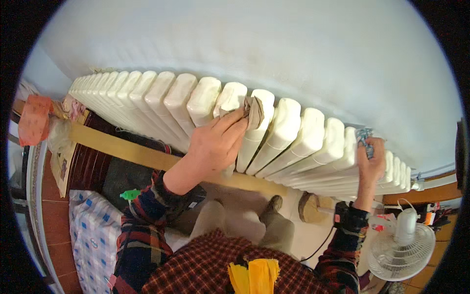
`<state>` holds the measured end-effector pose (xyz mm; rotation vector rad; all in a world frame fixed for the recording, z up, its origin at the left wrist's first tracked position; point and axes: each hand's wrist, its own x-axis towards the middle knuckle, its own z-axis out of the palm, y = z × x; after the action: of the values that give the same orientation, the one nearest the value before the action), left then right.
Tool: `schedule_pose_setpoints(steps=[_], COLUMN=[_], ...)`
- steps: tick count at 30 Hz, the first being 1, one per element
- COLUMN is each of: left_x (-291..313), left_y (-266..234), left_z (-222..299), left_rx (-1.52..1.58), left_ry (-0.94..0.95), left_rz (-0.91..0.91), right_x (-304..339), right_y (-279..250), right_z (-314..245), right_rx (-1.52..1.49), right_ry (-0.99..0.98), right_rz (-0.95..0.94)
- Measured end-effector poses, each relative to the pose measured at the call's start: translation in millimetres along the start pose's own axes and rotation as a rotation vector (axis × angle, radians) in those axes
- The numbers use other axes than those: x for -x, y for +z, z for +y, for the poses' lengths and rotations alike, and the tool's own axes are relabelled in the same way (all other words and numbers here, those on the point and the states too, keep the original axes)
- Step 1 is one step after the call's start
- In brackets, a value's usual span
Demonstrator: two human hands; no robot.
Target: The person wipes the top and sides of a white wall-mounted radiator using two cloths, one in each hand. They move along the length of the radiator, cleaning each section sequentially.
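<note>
A long white sectioned radiator (200, 98) runs along the wall from left to right. Near its middle, my left hand (218, 139) presses a brown-grey cloth (254, 113) onto the rounded top of a section. The fingers lie closed over the cloth, and part of it sticks out past the fingertips. Farther right, my right hand (372, 161) grips a bunched blue-grey patterned cloth (364, 138) at the back top edge of the radiator, close to the wall. The palm side of both hands is hidden.
A yellowish board (122, 147) runs along the radiator's front. At lower right stands a white fan (404, 245); a black cable (318, 247) hangs by my right sleeve. A blue-and-white checked cloth (95, 235) lies at left, below an orange-red bag (34, 120). The pale wall (264, 39) rises behind.
</note>
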<state>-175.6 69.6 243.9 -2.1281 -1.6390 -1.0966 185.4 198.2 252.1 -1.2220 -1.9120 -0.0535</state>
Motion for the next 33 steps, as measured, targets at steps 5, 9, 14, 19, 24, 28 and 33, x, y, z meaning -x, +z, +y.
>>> schedule_pose_setpoints(steps=[5, 9, 14, 19, 24, 28, 33], left_x=[-30.4, -95.0, -112.4, -63.0, -30.0, -52.8, -101.8], left_y=[-36.8, -24.4, 8.0, -19.2, -48.0, -39.6, -8.4], left_z=[-3.4, -9.6, 8.0, 10.3, 17.4, 12.4, 19.5], left_rx=[0.228, 0.206, -0.032, 0.09, 0.207, 0.232, 0.187], left_ry=[-0.192, -0.203, 0.048, 0.122, 0.04, -0.184, -0.168], left_rz=[-0.226, -0.25, -0.746, -0.817, -0.907, -0.431, -0.598], right_x=[-5.8, -8.1, -9.0, -5.4, -9.9, -9.7, -6.2], right_y=[-5.2, -1.2, 5.5, 10.3, 4.8, -2.3, -7.5], right_z=[-11.2, -13.7, -4.9, 2.4, 9.0, 4.1, -18.2], right_rx=[-0.149, -0.068, 0.102, 0.117, -0.179, -0.519, -0.607], right_ry=[0.38, 0.349, 0.364, 0.231, 0.555, 0.777, 0.757], right_rz=[0.001, 0.046, 0.051, 0.106, 0.137, 0.296, 0.243])
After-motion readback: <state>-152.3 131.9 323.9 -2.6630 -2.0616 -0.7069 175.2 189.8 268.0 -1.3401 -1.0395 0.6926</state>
